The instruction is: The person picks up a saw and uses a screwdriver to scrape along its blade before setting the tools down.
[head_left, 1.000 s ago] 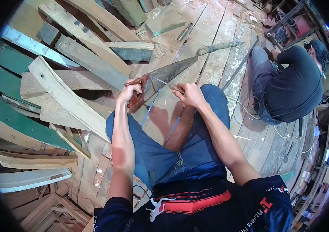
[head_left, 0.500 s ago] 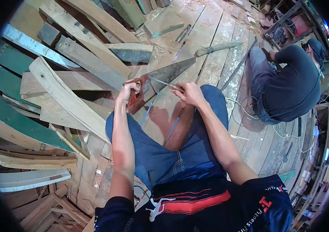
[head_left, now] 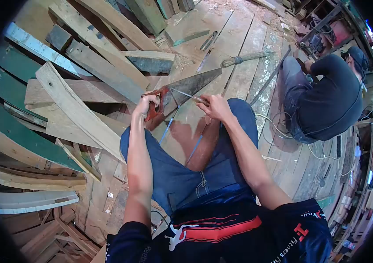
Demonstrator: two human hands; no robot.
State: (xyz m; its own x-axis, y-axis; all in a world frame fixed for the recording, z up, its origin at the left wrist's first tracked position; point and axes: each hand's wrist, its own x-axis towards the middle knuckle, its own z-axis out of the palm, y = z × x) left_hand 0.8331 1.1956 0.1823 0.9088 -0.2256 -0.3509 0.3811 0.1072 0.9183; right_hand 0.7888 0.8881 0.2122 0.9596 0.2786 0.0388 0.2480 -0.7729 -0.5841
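Note:
My left hand is wrapped round the reddish-brown wooden handle of a hand saw. The saw's dark, worn blade points up and to the right. In my right hand is the handle of a thin metal screwdriver-like tool, held in closed fingers. Its shaft reaches left to the blade just beside the saw handle; whether the tip touches is too small to tell. Both hands are above my bent legs, over the plank floor.
Wooden beams and curved boards lie piled at left. A tied bundle of sticks lies on the floor beyond the blade. At right another person sits hunched, with a pale cable nearby.
The view has shifted very slightly. Both hands, the saw and the thin tool keep nearly the same positions. The other person has barely moved.

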